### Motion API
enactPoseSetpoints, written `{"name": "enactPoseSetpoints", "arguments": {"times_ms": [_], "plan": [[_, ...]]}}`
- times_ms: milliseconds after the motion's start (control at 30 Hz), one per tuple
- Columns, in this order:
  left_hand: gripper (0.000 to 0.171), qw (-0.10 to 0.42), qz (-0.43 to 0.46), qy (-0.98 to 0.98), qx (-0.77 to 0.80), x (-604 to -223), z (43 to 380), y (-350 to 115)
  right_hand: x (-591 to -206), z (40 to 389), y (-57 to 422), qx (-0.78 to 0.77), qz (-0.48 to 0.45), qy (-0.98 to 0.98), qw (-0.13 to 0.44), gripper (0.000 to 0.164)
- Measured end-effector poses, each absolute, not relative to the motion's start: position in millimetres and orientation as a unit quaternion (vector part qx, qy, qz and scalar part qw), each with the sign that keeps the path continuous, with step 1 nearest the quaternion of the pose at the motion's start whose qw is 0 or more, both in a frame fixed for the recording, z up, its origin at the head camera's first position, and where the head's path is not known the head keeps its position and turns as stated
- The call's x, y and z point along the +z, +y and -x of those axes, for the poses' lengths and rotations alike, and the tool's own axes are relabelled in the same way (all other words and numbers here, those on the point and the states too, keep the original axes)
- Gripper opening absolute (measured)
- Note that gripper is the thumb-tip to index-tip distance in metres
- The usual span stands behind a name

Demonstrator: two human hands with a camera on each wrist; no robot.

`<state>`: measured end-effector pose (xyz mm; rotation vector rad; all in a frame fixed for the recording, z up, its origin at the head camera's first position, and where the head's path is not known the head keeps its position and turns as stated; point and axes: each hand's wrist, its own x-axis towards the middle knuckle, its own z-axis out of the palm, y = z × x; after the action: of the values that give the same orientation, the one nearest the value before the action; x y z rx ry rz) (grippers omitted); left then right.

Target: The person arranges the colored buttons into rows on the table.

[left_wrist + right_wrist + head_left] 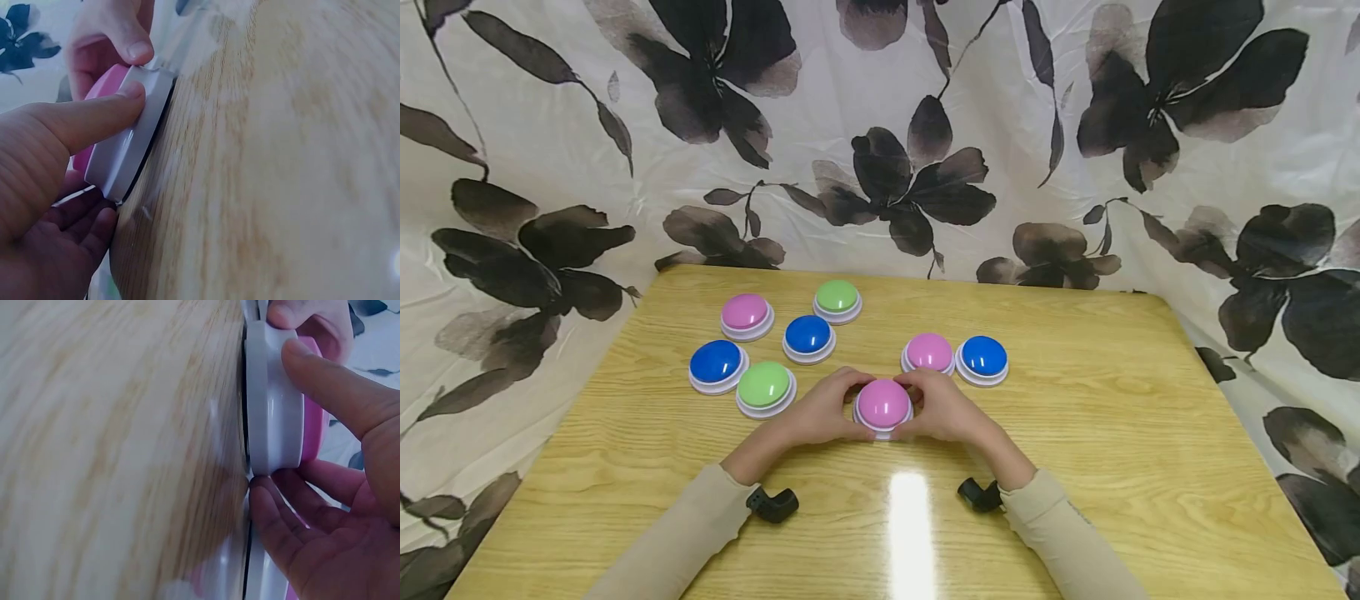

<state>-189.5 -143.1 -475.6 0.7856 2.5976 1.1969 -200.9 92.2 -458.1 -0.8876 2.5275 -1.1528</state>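
Both hands hold one pink dome push button [883,403] with a white round base, near the middle of the wooden table. My left hand [820,412] grips its left side, thumb on the white base [128,144] and fingers curled round the far side. On the right side my right hand [946,410] does likewise, its thumb against the base in the right wrist view. The base's dark underside sits right at the tabletop in both wrist views. Just behind my right hand stand another pink button [929,352] and a blue button [983,356], side by side.
To the left stand a pink button [745,312], two blue buttons, one at the left [715,362] and one nearer the middle [808,334], and two green buttons, front [763,384] and back [837,295]. Floral cloth [820,92] hangs behind the wooden table [1075,442].
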Motion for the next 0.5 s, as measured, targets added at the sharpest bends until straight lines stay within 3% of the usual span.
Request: {"name": "enactPoseSetpoints", "arguments": {"times_ms": [500], "plan": [[0.08, 0.093, -0.249, 0.863, 0.43, -479.5, 193.4, -140.6, -460.5, 202.9, 93.8, -0.394, 0.307, 0.859, 0.115, 0.072]]}}
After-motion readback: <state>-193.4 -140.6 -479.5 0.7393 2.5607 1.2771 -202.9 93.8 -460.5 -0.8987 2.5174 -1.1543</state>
